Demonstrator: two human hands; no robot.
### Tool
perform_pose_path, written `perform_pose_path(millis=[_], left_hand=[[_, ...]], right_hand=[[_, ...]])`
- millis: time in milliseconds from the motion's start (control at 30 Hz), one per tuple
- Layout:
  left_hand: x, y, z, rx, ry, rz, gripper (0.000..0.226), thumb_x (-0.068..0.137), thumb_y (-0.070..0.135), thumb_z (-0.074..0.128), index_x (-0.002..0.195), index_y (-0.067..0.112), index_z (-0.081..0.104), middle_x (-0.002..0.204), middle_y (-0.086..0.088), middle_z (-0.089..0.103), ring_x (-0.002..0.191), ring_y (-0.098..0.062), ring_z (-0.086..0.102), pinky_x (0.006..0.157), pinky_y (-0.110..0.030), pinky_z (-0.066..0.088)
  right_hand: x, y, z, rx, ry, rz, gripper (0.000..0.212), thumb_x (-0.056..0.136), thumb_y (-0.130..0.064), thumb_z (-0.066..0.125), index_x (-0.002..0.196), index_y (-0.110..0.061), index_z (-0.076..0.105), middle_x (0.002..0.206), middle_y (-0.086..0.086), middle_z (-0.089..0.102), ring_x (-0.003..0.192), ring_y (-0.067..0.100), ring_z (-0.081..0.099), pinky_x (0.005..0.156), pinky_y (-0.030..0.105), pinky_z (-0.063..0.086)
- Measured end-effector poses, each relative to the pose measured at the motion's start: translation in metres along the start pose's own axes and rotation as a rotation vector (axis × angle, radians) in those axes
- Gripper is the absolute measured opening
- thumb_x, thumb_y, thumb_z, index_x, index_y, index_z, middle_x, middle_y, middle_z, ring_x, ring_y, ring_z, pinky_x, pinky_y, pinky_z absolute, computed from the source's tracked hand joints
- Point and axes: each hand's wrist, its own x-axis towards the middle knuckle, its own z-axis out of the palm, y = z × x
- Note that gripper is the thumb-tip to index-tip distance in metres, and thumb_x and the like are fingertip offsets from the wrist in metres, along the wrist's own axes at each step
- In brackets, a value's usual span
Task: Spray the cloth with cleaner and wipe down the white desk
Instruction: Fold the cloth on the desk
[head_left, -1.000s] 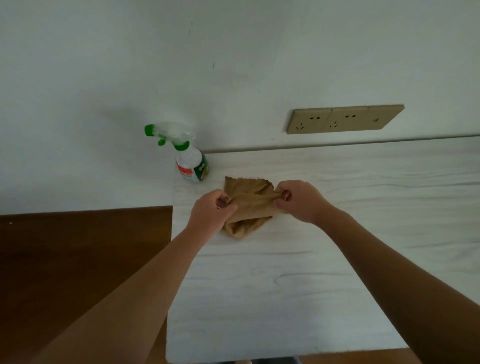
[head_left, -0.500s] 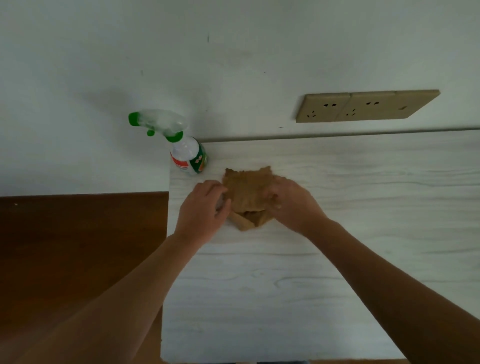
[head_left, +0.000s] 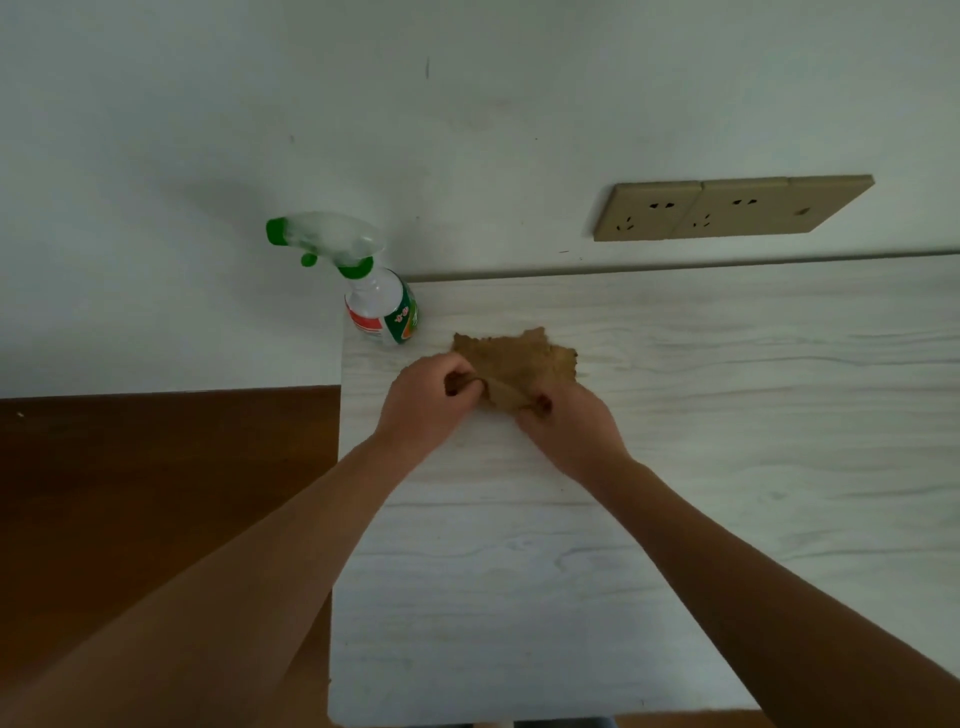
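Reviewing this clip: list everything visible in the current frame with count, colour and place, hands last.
crumpled brown cloth: one, brown, on the desk, right of the bottle.
clear plastic spray bottle: one, clear with green trigger head and red-green label, upright at the desk's far left corner.
white wood-grain desk: one, white with grey grain, against the wall.
tan wall socket strip: one, three panels, on the wall above the desk.
white wall: one, behind the desk.
dark brown wooden surface: one, left of the desk.
left hand: one, grips the cloth's left edge.
right hand: one, pinches the cloth's near edge.
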Motion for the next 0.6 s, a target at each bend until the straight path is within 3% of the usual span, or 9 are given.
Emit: perform_pose_path(millis=[67,200,300,367,433,500,600], left_hand=[[0.011,0.006,-0.001,-0.081,0.019,-0.104,0.018,0.09,0.038,0.073,0.097,0.023,0.067,0.084,0.014,0.065,0.081,-0.004,0.062,0.07,-0.028,0.051],[0.018,0.011,0.001,-0.046,0.026,-0.201,0.032,0.09,0.049,0.073,0.107,0.025,0.061,0.088,0.012,0.064,0.081,-0.007,0.062,0.07,-0.027,0.051],[0.007,0.003,0.005,0.109,0.005,-0.231,0.028,0.092,0.052,0.069,0.1,0.027,0.061,0.086,0.01,0.063,0.079,-0.008,0.06,0.066,-0.026,0.047],[-0.003,-0.004,0.007,0.138,0.015,-0.252,0.025,0.093,0.052,0.067,0.094,0.027,0.062,0.083,0.011,0.063,0.077,-0.008,0.059,0.063,-0.024,0.043],[-0.008,-0.008,0.008,0.136,0.037,-0.243,0.024,0.094,0.051,0.066,0.091,0.027,0.065,0.082,0.011,0.063,0.077,-0.008,0.06,0.063,-0.023,0.044],[-0.01,-0.009,0.009,0.096,0.057,-0.225,0.024,0.094,0.052,0.066,0.09,0.028,0.066,0.082,0.012,0.064,0.077,-0.005,0.06,0.065,-0.023,0.045],[-0.009,-0.006,0.006,0.075,0.016,-0.167,0.019,0.093,0.048,0.069,0.091,0.029,0.067,0.084,0.015,0.062,0.078,-0.002,0.057,0.064,-0.02,0.041]], right_hand=[[0.01,0.003,-0.013,0.162,0.064,0.114,0.007,0.089,-0.034,0.064,0.088,-0.03,0.058,0.075,-0.01,0.061,0.068,0.009,0.057,0.057,0.027,0.039],[0.027,0.011,-0.02,0.198,0.133,0.257,0.016,0.09,-0.035,0.065,0.1,-0.025,0.058,0.084,-0.012,0.062,0.082,0.014,0.062,0.063,0.026,0.044],[0.022,0.006,-0.017,0.127,0.081,0.091,0.041,0.081,-0.049,0.071,0.112,-0.028,0.057,0.104,-0.013,0.059,0.091,0.009,0.059,0.075,0.026,0.05],[0.014,0.003,-0.008,-0.157,-0.037,-0.125,0.058,0.074,-0.057,0.074,0.12,-0.029,0.054,0.117,-0.011,0.051,0.101,0.01,0.051,0.086,0.029,0.048],[0.011,0.005,0.001,-0.287,-0.025,-0.219,0.054,0.076,-0.056,0.072,0.119,-0.028,0.056,0.118,-0.008,0.052,0.106,0.015,0.048,0.092,0.034,0.045],[0.016,0.006,0.0,-0.182,0.019,-0.145,0.038,0.08,-0.049,0.072,0.11,-0.029,0.06,0.108,-0.011,0.055,0.099,0.012,0.049,0.085,0.03,0.044],[0.029,0.006,-0.014,-0.072,-0.114,-0.079,0.025,0.082,-0.042,0.075,0.104,-0.033,0.065,0.098,-0.017,0.058,0.09,0.005,0.052,0.074,0.023,0.039]])
